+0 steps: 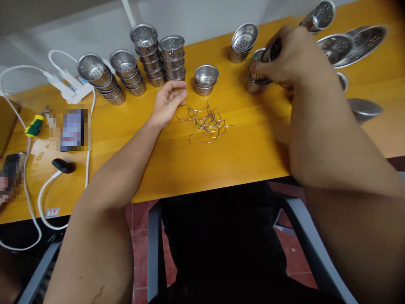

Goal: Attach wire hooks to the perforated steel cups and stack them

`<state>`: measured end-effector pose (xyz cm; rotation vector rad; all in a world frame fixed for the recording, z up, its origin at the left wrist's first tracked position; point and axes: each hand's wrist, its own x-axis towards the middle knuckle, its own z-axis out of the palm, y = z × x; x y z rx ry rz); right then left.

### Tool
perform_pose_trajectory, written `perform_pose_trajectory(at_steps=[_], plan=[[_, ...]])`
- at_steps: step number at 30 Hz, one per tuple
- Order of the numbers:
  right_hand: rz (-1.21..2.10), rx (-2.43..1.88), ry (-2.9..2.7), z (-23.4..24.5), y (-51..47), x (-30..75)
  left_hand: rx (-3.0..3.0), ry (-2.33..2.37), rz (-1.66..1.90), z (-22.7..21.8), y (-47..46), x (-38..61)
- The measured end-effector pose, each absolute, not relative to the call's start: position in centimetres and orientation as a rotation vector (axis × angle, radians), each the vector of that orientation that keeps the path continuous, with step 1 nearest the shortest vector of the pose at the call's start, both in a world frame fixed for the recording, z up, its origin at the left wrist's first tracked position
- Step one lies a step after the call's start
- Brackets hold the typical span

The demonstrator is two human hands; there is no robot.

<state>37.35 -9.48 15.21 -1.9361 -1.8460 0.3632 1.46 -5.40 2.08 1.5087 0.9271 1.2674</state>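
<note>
My left hand (169,103) rests on the table beside a loose pile of thin curved metal wires (209,122). Its fingers are slightly bent, thumb apart from them, and nothing is in it. A two-high stack of perforated metal cups (206,79) stands just right of its fingertips. Over at the right, my right hand (289,55) grips a perforated metal cup (261,71) in a cluster of similar cups; the hand hides part of it. Behind that hand, another small stack (243,42) has its top cup tilted.
Several tall cup stacks (145,55) line the back left. More perforated metalware (363,44) lies at the right. On the left are a power strip (76,90) with white cables, a yellow-green screwdriver handle (34,126), a blurred-out phone (72,128) and a black mouse-like object (63,165).
</note>
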Motion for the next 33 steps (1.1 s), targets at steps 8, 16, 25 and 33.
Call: perform_pose_trajectory(at_steps=[8,16,25,33], plan=[[-0.097,-1.146,-1.989,12.2,-7.5,34.0,1.501,0.889,1.302,2.8,-6.1,1.9],[0.27,-0.799,-2.25,9.0,-11.4,26.3,1.483,0.604,1.182,4.3,-8.0,3.4],[0.163,-0.746,-2.178,8.4,-11.6,26.0,1.337,0.784,1.076,4.6,-8.6,2.2],[0.18,-0.639,-2.443,9.2,-12.0,27.0,1.267,0.852,1.025,5.7,-9.2,1.5]])
